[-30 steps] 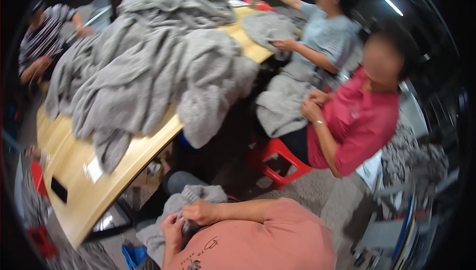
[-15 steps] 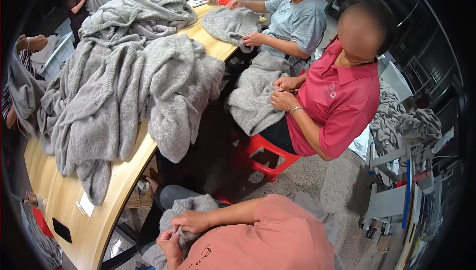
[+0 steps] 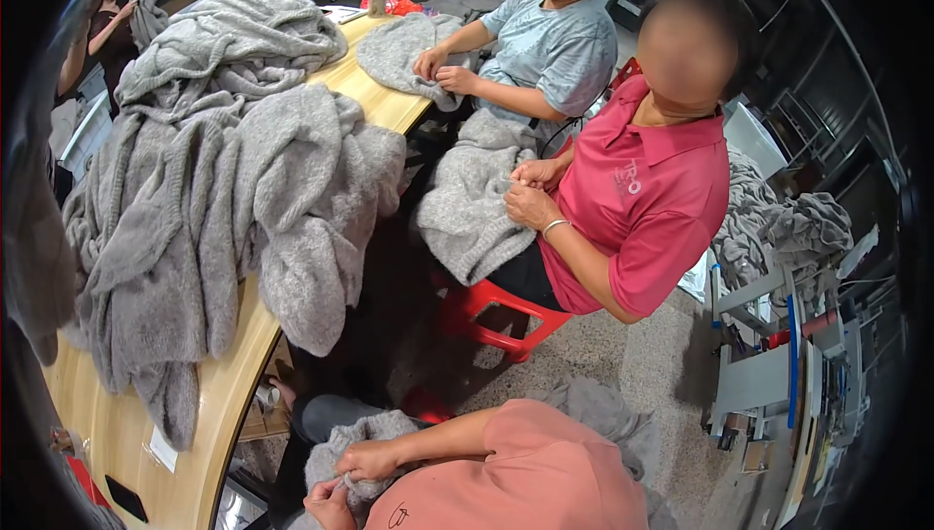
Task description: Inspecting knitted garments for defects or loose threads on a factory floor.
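A fuzzy grey knit sweater (image 3: 381,425) lies bunched over my lap at the lower edge, partly hidden by my arms. My right hand (image 3: 368,460) is closed on its knit, with the fingertips pinched together. Just below it, my left hand (image 3: 329,503) pinches the same sweater, and the two hands almost meet. Whether anything small sits between the fingertips is too fine to make out. Beside me, a person in a pink polo shirt (image 3: 637,175) works with both hands on another grey sweater (image 3: 467,201).
A large heap of grey sweaters (image 3: 209,189) covers much of the wooden table (image 3: 258,335) and hangs over its edge. A phone (image 3: 125,499) lies on the tabletop. Red stools (image 3: 511,326) stand alongside. A person in light blue (image 3: 555,48) sits farther back. Shelving (image 3: 754,374) stands right.
My view has shifted, so the table and phone appear lower. My hands keep their grip. The light-blue worker's hands have come together; a grey garment at the left rim looms larger.
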A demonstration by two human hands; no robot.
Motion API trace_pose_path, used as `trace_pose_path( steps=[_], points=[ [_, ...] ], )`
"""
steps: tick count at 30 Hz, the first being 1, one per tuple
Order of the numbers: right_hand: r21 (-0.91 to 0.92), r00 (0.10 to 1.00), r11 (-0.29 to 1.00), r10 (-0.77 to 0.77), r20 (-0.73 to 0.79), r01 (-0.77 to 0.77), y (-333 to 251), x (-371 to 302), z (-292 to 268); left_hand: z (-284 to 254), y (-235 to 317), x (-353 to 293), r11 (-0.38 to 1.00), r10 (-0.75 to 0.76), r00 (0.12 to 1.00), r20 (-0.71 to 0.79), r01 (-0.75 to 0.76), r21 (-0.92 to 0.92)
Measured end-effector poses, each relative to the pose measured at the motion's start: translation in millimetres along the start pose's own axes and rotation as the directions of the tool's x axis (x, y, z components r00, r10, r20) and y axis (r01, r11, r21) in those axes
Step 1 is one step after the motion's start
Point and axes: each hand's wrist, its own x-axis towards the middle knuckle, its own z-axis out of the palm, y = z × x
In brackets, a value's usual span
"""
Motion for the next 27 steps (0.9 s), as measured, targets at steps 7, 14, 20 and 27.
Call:
trace_pose_path(
  steps=[7,14,20,27],
  points=[
    [0.098,0.996,0.994,-0.043,-0.083,0.052,6,-8,-6,9,6,8,1.000,-0.018,0.999,0.047,0.017,0.025],
    [-0.001,0.952,0.998,0.054,-0.302,-0.057,-7,-4,2,4,3,20,0.992,0.028,1.000,0.005,-0.028,0.121],
    [-0.043,0.928,0.990,0.112,-0.356,-0.136,-9,0,10,2,-1,18,0.909,0.257,0.966,0.002,-0.243,0.339],
    [-0.180,0.896,0.978,0.012,-0.444,-0.103,-20,-1,11,16,16,13,0.810,0.445,0.895,-0.044,-0.381,0.446]
  ],
)
